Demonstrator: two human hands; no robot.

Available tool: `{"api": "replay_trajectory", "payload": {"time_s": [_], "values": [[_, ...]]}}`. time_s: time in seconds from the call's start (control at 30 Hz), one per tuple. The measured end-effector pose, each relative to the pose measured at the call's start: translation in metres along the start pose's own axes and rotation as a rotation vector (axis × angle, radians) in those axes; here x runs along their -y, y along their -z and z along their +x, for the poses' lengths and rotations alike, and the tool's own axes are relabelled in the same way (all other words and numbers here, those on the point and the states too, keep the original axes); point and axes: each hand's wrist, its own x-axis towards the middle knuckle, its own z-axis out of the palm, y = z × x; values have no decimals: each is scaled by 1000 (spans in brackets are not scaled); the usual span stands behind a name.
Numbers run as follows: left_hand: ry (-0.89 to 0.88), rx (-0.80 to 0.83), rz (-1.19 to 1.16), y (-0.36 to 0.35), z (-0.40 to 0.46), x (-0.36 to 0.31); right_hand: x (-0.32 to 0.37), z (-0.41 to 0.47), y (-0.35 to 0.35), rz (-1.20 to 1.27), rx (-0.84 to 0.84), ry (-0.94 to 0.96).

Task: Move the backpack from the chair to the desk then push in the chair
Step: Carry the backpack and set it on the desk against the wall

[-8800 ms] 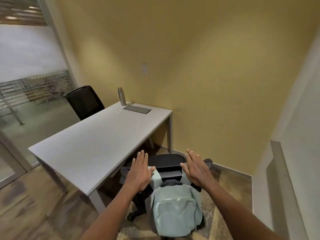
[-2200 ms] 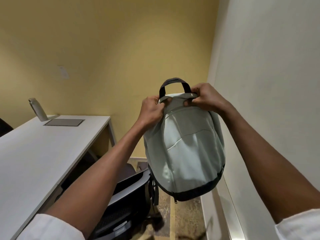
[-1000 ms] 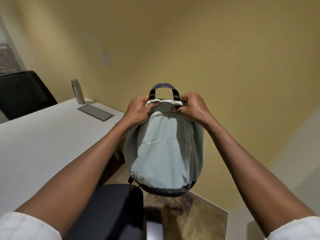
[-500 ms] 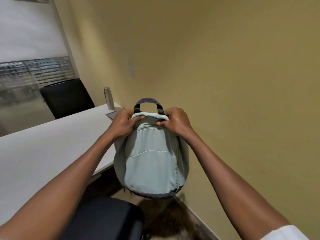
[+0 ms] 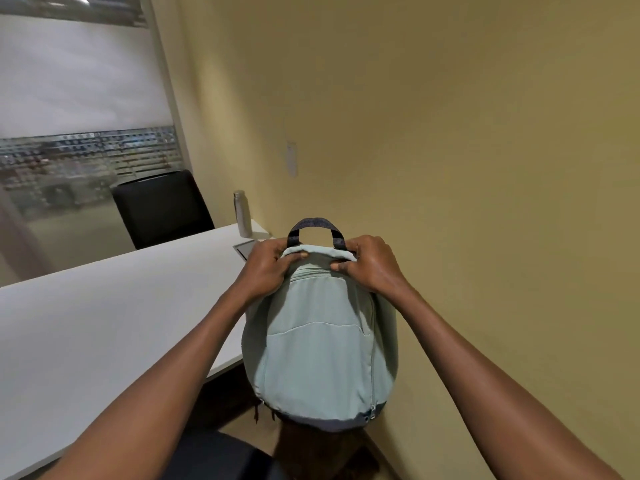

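1. Backpack [image 5: 320,344], pale green with a dark base, hangs in the air in front of the person, off the chair [image 5: 221,459] and not yet on the table [image 5: 104,323]. Its long axis runs straight up and down, dark carry loop on top, base lowest.
2. Both hands pinch the fabric at the top rim, one at each side of the loop: left hand [image 5: 265,268] at the left corner, right hand [image 5: 369,265] at the right. Each is closed tight on the cloth, thumbs toward the camera; the loop itself is not held.
3. The relation that matters: the table lies to the left of the bag. The bag's left flank overlaps the table's near right edge in the picture, while its base appears to hang lower than the tabletop, beside the edge rather than over it.
4. Judged from that, the next move is a carry leftward with enough lift for the base to clear the edge. The left hand is nearer the table and would lead.
5. A bottle [image 5: 242,213] and a flat dark pad [image 5: 246,249] sit at the far right corner, just beyond the left hand; the broad bare surface nearer the person looks the safer landing spot.
6. The chair seat shows at the bottom edge, below the bag, not yet pushed in.
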Motion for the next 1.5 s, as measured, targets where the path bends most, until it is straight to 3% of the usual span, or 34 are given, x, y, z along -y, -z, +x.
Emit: {"api": "replay_trajectory", "payload": {"time_s": [0.2, 0.67, 0.9, 1.07, 1.17, 1.3, 1.5], "values": [[8, -24, 29, 5, 34, 37, -3, 43, -19, 15, 32, 39], [202, -156, 254, -6, 145, 90, -49, 167, -73, 232, 82, 52], [334, -343, 322, -22, 199, 120, -57, 232, -99, 283, 46, 51], [561, -410, 301, -42, 229, 148, -69, 276, -126, 316, 19, -9], [695, -372, 240, -57, 226, 176, -74, 293, -149, 362, 15, -56], [909, -304, -11, -73, 206, 226, -73, 317, -176, 472, 18, -140], [1102, -410, -117, -83, 190, 283, -80, 359, -195, 649, -11, -315]]}}
